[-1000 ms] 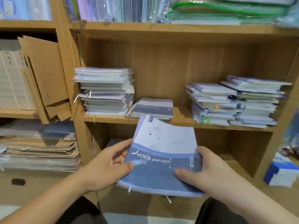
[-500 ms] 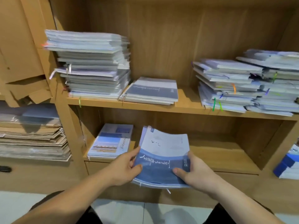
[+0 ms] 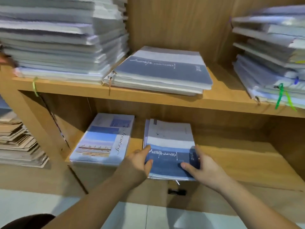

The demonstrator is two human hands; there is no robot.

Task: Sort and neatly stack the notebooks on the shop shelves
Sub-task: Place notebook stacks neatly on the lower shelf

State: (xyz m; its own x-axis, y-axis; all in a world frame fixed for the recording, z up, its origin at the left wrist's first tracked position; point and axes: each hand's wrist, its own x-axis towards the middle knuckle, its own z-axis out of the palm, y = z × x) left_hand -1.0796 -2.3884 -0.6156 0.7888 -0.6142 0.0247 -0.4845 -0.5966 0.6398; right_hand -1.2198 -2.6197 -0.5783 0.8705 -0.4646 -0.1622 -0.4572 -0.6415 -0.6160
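Observation:
A small stack of blue-and-white notebooks (image 3: 170, 142) lies on the lower shelf (image 3: 239, 156), its near edge over the shelf's front. My left hand (image 3: 140, 161) grips its left side, thumb on the cover. My right hand (image 3: 199, 166) grips its right side, thumb on the blue band. To its left on the same shelf lies a stack of scenery-cover notebooks (image 3: 102, 139). On the upper shelf (image 3: 165, 98) rest a short stack of the same blue-and-white notebooks (image 3: 161, 71), a tall stack (image 3: 62, 38) at the left and another tall stack (image 3: 272, 60) at the right.
A pile of brown paper or card (image 3: 18, 142) fills the neighbouring bay at the left. A wooden upright (image 3: 38, 123) separates the bays. Below the lower shelf is a wooden front with a dark handle (image 3: 176, 191). Pale floor tiles (image 3: 148, 217) lie beneath.
Both hands have carried the blue-and-white stack forward and down onto the lower shelf, beside the scenery notebooks. The camera has moved closer and lower.

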